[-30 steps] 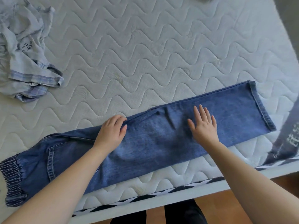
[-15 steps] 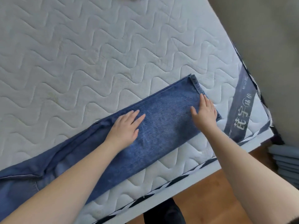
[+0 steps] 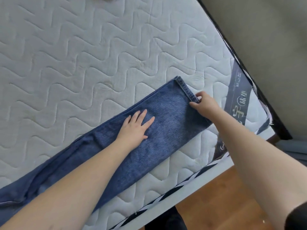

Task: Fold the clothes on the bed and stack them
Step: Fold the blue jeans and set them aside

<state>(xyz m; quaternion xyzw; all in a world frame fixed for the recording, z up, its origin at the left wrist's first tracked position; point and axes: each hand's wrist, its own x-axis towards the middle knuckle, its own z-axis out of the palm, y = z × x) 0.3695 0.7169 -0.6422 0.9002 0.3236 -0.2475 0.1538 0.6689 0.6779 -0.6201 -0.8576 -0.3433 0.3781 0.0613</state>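
Left hand point(image 3: 135, 128) pressed flat on the jeans point(image 3: 166, 130), right hand point(image 3: 205, 104) pinching the hem — lift it evenly, carry it back squarely.

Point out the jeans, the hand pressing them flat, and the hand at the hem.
jeans point(image 3: 167, 130), head view, bare denim of the leg
left hand point(image 3: 134, 128), head view, back of the hand
right hand point(image 3: 205, 104), head view, knuckles by the hem
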